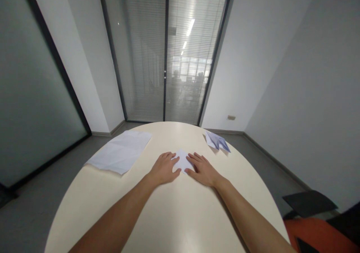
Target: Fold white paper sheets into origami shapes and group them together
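Observation:
A small folded white paper (pixel 183 159) lies flat near the middle of the round cream table (pixel 174 215). My left hand (pixel 164 168) rests on its left edge, fingers stretched flat and pressing down. On the paper's right edge lies my right hand (pixel 203 168), fingers also spread flat. Both hands cover part of the paper.
A large creased white sheet (pixel 120 151) lies at the table's far left. A folded paper shape (pixel 217 141) sits at the far right edge. A black and orange chair (pixel 315 215) stands to the right. Glass doors with blinds (pixel 165 54) are behind the table.

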Motion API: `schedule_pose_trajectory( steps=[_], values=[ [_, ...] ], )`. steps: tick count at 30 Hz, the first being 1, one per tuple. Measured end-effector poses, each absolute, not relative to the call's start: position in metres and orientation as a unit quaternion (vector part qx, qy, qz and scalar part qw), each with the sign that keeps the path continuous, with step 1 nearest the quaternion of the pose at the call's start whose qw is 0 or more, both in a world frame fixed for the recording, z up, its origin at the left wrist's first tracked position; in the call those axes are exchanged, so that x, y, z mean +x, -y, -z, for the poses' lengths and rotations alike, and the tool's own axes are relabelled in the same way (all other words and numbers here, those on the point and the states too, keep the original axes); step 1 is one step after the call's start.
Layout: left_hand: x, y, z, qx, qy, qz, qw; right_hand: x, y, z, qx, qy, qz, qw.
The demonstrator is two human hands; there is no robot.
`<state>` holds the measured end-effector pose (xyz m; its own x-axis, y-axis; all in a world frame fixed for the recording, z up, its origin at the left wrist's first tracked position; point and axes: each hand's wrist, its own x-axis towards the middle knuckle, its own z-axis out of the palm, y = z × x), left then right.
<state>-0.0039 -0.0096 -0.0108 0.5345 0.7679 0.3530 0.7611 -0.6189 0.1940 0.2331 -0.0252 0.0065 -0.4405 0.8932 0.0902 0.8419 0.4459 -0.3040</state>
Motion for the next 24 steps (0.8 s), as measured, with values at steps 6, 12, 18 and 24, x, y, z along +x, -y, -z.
schedule_pose_trajectory(
  steps=[6, 12, 18, 24],
  values=[
    [-0.006, 0.008, 0.012, 0.879, -0.435, -0.197, 0.006, 0.237, 0.019, -0.006, -0.522, 0.829, -0.073, 0.186],
    [-0.006, 0.008, 0.012, 0.878, -0.434, -0.202, 0.016, 0.237, 0.014, -0.003, -0.562, 0.779, -0.123, 0.250],
    [-0.007, 0.009, 0.010, 0.884, -0.423, -0.199, 0.019, 0.243, 0.006, 0.004, -0.542, 0.762, -0.168, 0.311],
    [-0.008, 0.010, 0.007, 0.884, -0.420, -0.202, 0.034, 0.249, 0.002, 0.009, -0.507, 0.781, -0.147, 0.333]
  ],
)
